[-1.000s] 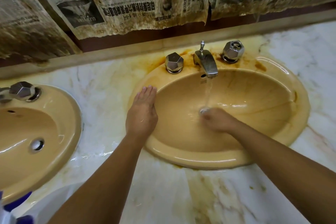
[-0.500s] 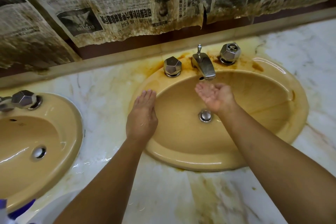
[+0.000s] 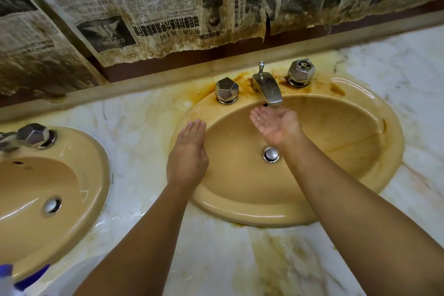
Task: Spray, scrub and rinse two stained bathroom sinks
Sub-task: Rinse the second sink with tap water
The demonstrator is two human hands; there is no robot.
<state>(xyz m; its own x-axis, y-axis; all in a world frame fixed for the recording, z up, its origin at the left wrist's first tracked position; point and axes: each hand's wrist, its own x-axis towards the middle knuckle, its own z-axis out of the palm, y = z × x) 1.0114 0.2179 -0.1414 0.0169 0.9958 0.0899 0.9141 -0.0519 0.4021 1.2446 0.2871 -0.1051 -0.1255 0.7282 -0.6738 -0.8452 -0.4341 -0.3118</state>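
Marble counter [image 3: 149, 127], white w/ grey veins, runs below a wall papered w/ browned, torn newspaper [image 3: 144, 7]. Two tan sinks are set in it. The near sink [image 3: 394, 151] is centre-right and the second sink [image 3: 96, 175] is at the left edge, partly cut off. The near sink has a metal spout [image 3: 268, 90] btwn two faceted knobs, L knob [image 3: 226, 90] and R knob [image 3: 301, 72], w/ orange-brown stains [image 3: 242, 79] round their bases. More yellow staining [image 3: 276, 259] is on the counter in front of the basin. L hand [image 3: 188, 154] lies flat, palm down, fingers straight & together, resting on the near sink's left rim w/ fingertips pointing toward the L knob; it holds nothing. R hand [image 3: 276, 125] is inside the basin area, palm up, loosely cupped, fingers relaxed, just under the spout's mouth and above the drain plug [image 3: 271, 154]; nothing in it. Can't tell if water is running. Both forearms reach in from the bottom edge. The second sink sits well left of both hands, w/ its own knob [image 3: 32, 134] & drain [image 3: 51, 205] showing and wet glare on the bowl. A blue-and-white object [image 3: 28, 277] pokes in at the bottom-left corner, too cropped to ID.
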